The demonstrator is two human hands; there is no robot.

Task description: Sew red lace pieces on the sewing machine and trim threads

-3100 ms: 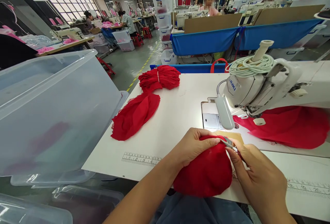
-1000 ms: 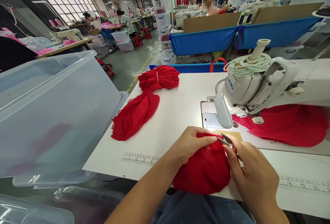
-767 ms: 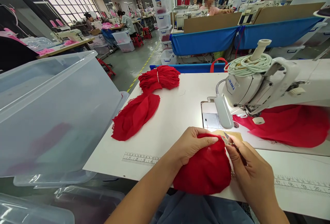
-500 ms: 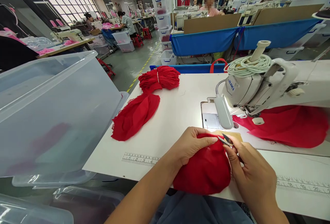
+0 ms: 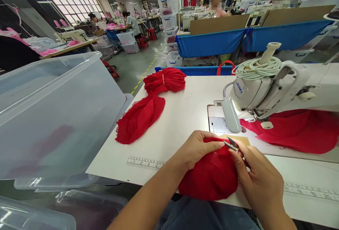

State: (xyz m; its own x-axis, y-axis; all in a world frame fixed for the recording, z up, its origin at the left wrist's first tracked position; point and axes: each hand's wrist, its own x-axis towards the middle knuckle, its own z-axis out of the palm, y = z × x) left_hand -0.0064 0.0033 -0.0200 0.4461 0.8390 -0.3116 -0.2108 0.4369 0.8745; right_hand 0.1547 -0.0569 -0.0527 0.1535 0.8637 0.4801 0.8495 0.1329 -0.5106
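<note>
Head view: compared with 3.1 seconds ago, the right hand [image 5: 261, 173] is a little more toward 9 o'clock, and the 2 blades of its small snips [image 5: 233, 143] now stand wider apart. The right grip is closed around the snips. The left hand [image 5: 197, 149] has its grip pinched together on the top edge of the red cloth [image 5: 212, 177].

That cloth is soft, round and a bit wrinkled. It hangs down at the near edge of the white worktop [image 5: 185, 124]. I can't tell if the blades touch it.

From the cloth, a red bundle [image 5: 173, 80] tied in the middle lies at 11 o'clock, and a loose red piece [image 5: 141, 120] with a frilly edge lies at 10 o'clock. A white sewing machine [image 5: 246, 89] stands at 1 o'clock. More red fabric [image 5: 302, 134] lies at 2 o'clock, under its arm. The 2 hands hide some of the cloth's top edge and the snips' handles.
</note>
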